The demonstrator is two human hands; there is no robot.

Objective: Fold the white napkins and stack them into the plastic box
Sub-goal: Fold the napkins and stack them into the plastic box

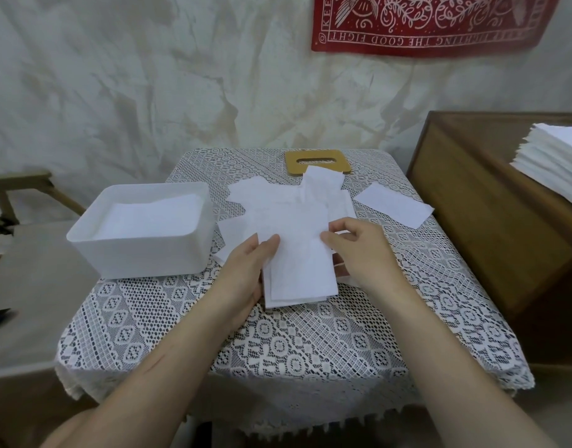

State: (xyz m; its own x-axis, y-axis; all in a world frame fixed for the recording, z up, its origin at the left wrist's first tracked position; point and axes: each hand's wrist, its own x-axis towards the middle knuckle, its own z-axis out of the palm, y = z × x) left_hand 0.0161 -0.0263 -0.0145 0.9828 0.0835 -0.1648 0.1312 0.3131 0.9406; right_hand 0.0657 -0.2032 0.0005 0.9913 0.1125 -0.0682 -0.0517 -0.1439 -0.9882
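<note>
Left hand (249, 270) and right hand (359, 250) pinch the folded white paper napkin (300, 276), likely squaring it for the white plastic box (142, 253).

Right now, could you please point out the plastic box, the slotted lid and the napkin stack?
plastic box (142, 253): head view, front wall.
slotted lid (290, 164): head view, left edge.
napkin stack (549, 166): head view, layered side.

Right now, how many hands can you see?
2. The left hand grips the left edge of the folded napkin, and the right hand pinches its right edge. No other hand shows.
</note>
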